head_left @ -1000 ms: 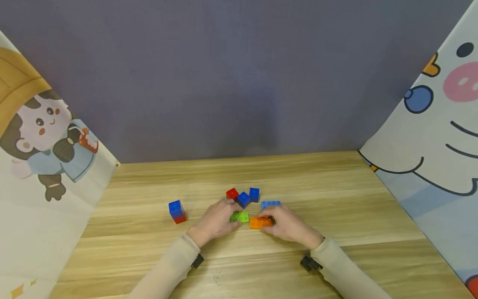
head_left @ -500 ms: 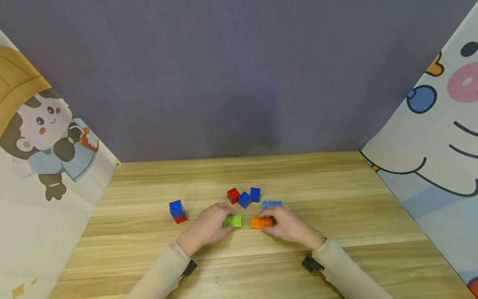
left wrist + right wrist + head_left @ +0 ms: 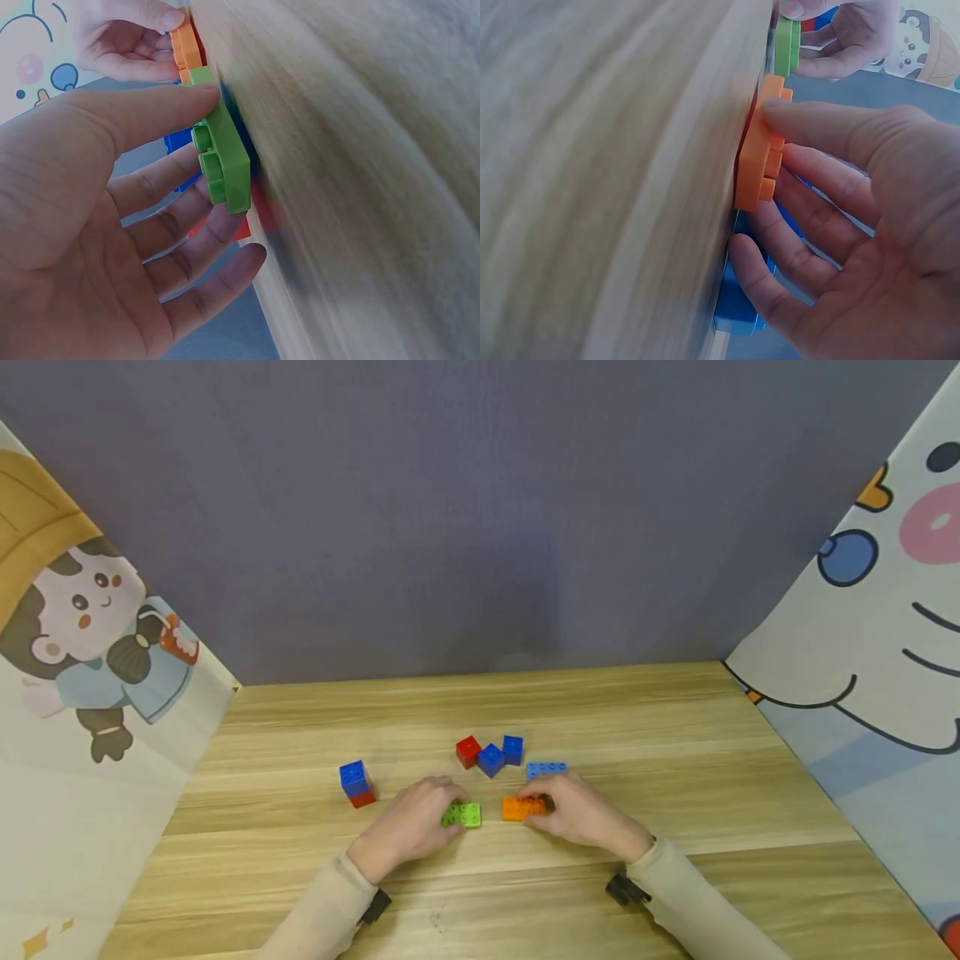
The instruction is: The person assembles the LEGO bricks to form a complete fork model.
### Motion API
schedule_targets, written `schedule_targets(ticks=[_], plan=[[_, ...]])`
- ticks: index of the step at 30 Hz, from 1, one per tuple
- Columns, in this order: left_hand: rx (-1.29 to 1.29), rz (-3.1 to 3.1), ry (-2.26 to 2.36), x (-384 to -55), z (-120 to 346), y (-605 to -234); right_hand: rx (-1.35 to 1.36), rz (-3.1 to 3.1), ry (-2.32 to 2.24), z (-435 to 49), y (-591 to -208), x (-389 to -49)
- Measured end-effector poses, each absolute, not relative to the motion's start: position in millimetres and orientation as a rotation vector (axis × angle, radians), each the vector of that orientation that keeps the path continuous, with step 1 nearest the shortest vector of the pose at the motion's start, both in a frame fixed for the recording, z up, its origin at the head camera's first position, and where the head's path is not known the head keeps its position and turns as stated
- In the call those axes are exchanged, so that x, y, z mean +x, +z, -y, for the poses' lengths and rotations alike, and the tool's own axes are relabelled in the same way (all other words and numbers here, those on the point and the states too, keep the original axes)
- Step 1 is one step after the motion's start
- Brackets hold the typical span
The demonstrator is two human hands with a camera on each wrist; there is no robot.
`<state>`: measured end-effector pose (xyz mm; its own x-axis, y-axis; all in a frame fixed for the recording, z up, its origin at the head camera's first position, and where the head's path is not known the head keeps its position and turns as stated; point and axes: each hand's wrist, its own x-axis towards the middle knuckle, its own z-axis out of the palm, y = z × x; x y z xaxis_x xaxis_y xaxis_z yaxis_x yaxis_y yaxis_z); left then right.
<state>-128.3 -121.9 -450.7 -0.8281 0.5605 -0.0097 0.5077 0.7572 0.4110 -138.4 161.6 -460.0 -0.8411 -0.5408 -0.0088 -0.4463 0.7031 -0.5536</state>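
Note:
My left hand (image 3: 408, 824) pinches a light green building brick (image 3: 467, 815) between thumb and fingers, its studs facing up. In the left wrist view the thumb lies along one long side of the green brick (image 3: 229, 150). Across a short gap, my right hand (image 3: 581, 814) holds an orange building brick (image 3: 517, 808) by its long sides, close over the table. The right wrist view shows the thumb on the near side of the orange brick (image 3: 757, 154), with fingers behind it. Just behind the right hand lies a light blue long brick (image 3: 546, 769), partly covered by that hand.
Behind the hands sit a small red brick (image 3: 468, 751) and two small blue bricks, one (image 3: 491, 761) in front of the other (image 3: 513, 749). A blue-on-red stack (image 3: 356, 782) stands at the left on the wooden table (image 3: 630, 718). A grey panel (image 3: 480, 527) rises behind.
My left hand has drawn the green brick left and toward the front edge, widening the gap to the orange brick. The right hand has hardly moved.

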Motion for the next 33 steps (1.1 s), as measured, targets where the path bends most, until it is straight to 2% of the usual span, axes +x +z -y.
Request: schedule_targets(ticks=[33], plan=[[0.910, -2.827, 0.578, -130, 119, -454, -0.908, -2.696, -0.843, -145, -458, -137]])
